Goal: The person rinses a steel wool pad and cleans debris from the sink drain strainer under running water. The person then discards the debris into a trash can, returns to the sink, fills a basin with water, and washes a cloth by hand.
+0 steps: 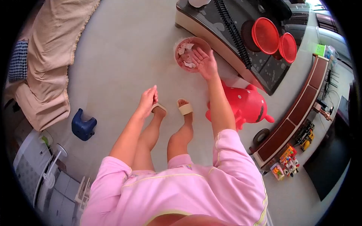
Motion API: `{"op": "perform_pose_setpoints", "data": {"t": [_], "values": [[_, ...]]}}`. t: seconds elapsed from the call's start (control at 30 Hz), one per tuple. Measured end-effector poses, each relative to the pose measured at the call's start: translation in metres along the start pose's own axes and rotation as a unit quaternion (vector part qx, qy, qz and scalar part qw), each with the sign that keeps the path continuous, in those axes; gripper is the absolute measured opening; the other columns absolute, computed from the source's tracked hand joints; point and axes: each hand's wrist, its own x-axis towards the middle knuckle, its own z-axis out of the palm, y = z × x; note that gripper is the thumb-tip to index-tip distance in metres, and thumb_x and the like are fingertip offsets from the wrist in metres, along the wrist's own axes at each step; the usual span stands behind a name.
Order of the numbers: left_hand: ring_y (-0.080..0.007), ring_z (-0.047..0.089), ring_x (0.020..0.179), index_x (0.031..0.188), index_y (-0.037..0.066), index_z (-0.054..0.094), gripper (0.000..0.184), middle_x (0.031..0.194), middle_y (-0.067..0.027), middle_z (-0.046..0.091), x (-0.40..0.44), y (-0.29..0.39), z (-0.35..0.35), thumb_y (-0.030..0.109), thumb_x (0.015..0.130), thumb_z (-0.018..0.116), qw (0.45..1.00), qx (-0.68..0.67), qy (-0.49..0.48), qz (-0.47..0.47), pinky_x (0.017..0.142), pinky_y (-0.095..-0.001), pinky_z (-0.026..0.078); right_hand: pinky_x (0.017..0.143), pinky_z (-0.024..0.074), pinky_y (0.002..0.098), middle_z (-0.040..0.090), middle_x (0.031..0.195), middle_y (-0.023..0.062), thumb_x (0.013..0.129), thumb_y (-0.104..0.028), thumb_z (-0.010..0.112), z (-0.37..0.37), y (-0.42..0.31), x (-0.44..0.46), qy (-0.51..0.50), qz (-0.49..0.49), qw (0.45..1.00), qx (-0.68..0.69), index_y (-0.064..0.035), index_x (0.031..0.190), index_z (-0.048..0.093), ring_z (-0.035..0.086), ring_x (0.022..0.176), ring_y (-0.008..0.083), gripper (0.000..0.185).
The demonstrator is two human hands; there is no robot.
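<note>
My right hand point(206, 64) is stretched out, palm showing and fingers spread, with nothing in it. It is over the edge of a round pink waste bin point(178, 56), which has crumpled white paper point(185, 48) inside. Lower and to the left, my left hand point(148, 101) is closed with the fingers curled in, and no object shows in it. Below it my feet stand on the floor in cream slippers point(185, 109). Beside my right forearm is a red toy animal point(247, 103) with white dots, partly hidden by the arm.
A dark-topped table point(205, 19) carries black toy train track point(230, 28) and red baskets point(266, 35). A blue plastic piece point(83, 125) lies on the floor at left, near a sofa with a beige cover point(51, 75). A long cabinet point(292, 113) with toys stands at right.
</note>
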Motion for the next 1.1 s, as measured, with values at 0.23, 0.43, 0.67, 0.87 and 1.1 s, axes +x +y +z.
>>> {"op": "perform_pose_setpoints", "data": {"t": [0.23,0.43,0.67,0.87,1.1], "values": [[-0.0078,0.036,0.052,0.062,0.013,0.037,0.034,0.056,0.0033,0.036,-0.03,0.013,-0.027,0.033,0.087,0.048,0.998,-0.044,0.041,0.001,0.049,-0.021,0.031,0.098,0.0317,0.0397,0.03,0.132,0.0191,0.09,-0.04,0.028,0.029,-0.022,-0.029,-0.127,-0.017,0.976,0.176,0.0021,0.128,0.029,0.034,0.12,0.0304,0.056],[-0.0083,0.035,0.052,0.062,0.013,0.037,0.033,0.055,0.0028,0.036,-0.05,0.015,-0.044,0.032,0.087,0.047,0.998,-0.034,0.053,0.006,0.049,-0.0212,0.031,0.087,0.0412,0.0327,0.045,0.119,0.0143,0.082,-0.013,0.052,-0.066,0.038,0.039,0.165,-0.03,0.911,-0.376,0.0017,0.121,0.039,0.047,0.108,0.0222,0.044],[-0.0073,0.037,0.048,0.061,0.013,0.04,0.035,0.053,0.0033,0.039,-0.097,0.08,-0.088,0.034,0.088,0.045,0.998,0.002,0.045,0.039,0.046,-0.0219,0.03,0.055,0.0437,0.029,0.059,0.066,0.0034,0.077,-0.025,0.058,-0.023,0.022,-0.082,0.233,-0.061,0.887,-0.395,-0.0036,0.08,0.061,0.055,0.06,0.0154,0.022],[-0.0064,0.038,0.047,0.061,0.013,0.041,0.035,0.052,0.0038,0.04,-0.15,0.215,-0.109,0.034,0.088,0.044,0.979,0.102,0.021,0.176,0.045,-0.0208,0.031,0.049,0.0413,0.0389,0.057,0.063,0.011,0.071,-0.037,0.061,-0.034,-0.042,-0.275,0.115,-0.055,0.518,-0.846,-0.0117,0.065,0.063,0.056,0.059,0.0255,0.026],[-0.0072,0.038,0.049,0.062,0.013,0.041,0.031,0.054,0.0029,0.039,-0.147,0.413,-0.086,0.029,0.087,0.047,0.973,0.031,-0.015,0.23,0.045,-0.0214,0.032,0.059,0.0426,0.0447,0.058,0.061,0.0191,0.087,-0.031,0.038,0.038,-0.106,-0.262,0.375,-0.076,0.564,-0.732,-0.0007,0.061,0.061,0.057,0.059,0.034,0.047]]}}
